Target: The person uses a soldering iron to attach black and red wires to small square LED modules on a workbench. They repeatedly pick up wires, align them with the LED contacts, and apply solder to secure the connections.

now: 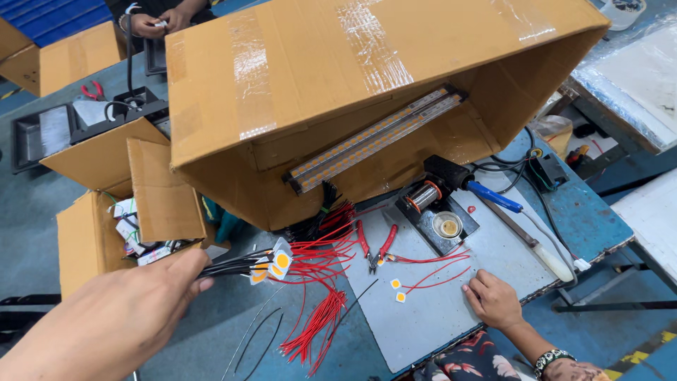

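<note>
the left hand (106,321) reaches in from the lower left, closed around a bundle of black wires (229,267) with small white and yellow chips (271,267) at their far ends. the person's own right hand is out of view, so i cannot tell what it is doing. the hand at the lower right, with a bracelet and flowered sleeve (469,360), looks to be a co-worker's hand (491,300); it rests on the grey work sheet (437,317) with fingers curled, near two loose chips (398,290).

the bundle hangs right beside a tangle of red wires (321,282), so the chips could snag in it and drag strands off the table. the grip is only on the wire ends, and a chip could slip free or bend at its joint. the soldering iron (493,196) sits in its stand beyond the red cutters (376,247); whether it is hot cannot be told, but stray wires lie close.

the big cardboard box (338,92) lies tipped over the bench, hiding what is behind it. a smaller box (92,240) holds packets too small to make out. another pair of hands (159,22) at the top edge is cut off.
</note>
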